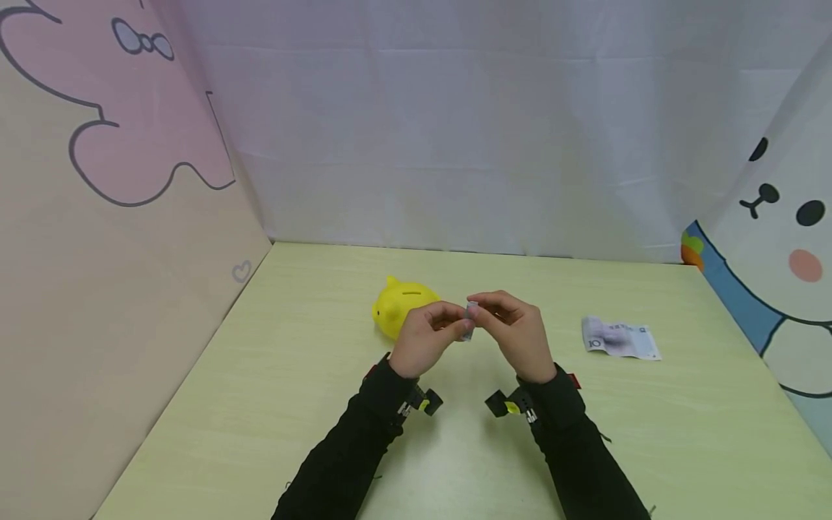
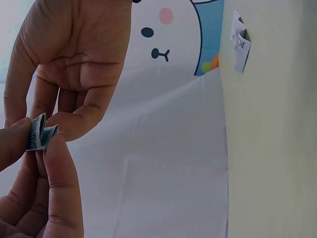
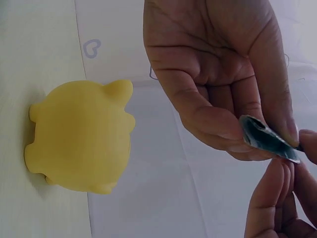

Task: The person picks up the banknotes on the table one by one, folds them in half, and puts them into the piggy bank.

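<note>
A small folded banknote (image 2: 37,135), dark green-blue with pale edges, is pinched between my two hands. My left hand (image 1: 424,338) grips one end between thumb and fingertips. Thumb and forefinger of my right hand (image 1: 517,334) pinch the other end, as the right wrist view shows, where the folded note (image 3: 267,139) has a loop-like layer at its near end. Behind the left hand stands a yellow piggy bank (image 1: 398,303) with a slot in its top, partly covered by the fingers in the head view.
A creased, pale violet banknote (image 1: 620,338) marked 10 lies on the light wood-toned table (image 1: 689,433) to the right. A white cloth (image 1: 455,144) hangs along the back, with cartoon-printed panels at left and right.
</note>
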`<state>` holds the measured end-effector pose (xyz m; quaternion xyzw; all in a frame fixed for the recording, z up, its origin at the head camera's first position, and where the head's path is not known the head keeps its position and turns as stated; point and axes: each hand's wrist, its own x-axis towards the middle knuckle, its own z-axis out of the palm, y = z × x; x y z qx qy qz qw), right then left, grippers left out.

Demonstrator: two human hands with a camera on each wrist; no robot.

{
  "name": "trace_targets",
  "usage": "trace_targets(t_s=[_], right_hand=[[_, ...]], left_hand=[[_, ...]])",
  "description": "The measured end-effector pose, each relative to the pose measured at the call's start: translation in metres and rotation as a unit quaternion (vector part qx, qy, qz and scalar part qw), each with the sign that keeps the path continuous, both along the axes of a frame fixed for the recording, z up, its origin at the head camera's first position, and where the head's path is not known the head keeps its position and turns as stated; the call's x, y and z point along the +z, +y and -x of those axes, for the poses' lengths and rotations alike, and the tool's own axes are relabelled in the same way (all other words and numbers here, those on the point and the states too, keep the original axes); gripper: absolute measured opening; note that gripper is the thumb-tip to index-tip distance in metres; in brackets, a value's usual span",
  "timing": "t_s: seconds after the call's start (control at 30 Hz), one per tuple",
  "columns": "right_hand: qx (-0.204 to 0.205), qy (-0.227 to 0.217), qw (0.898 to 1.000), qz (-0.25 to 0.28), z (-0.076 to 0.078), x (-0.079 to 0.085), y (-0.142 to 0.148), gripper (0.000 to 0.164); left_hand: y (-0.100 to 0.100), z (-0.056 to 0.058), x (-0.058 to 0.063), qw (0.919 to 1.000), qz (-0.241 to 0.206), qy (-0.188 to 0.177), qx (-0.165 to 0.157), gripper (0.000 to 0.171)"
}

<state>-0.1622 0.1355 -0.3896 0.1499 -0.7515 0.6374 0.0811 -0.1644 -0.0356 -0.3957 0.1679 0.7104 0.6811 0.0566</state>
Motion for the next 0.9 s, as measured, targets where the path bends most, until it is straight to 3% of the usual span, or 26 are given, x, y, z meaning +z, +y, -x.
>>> trace_targets(t_s=[0.9], right_hand=[[0.001, 0.028, 1.000, -0.005, -0.0002, 0.0002, 0.0022, 0.014]], left_hand=[[0.0020, -0.0013, -0.0004, 0.9998, -0.007, 0.017, -0.012, 0.019]])
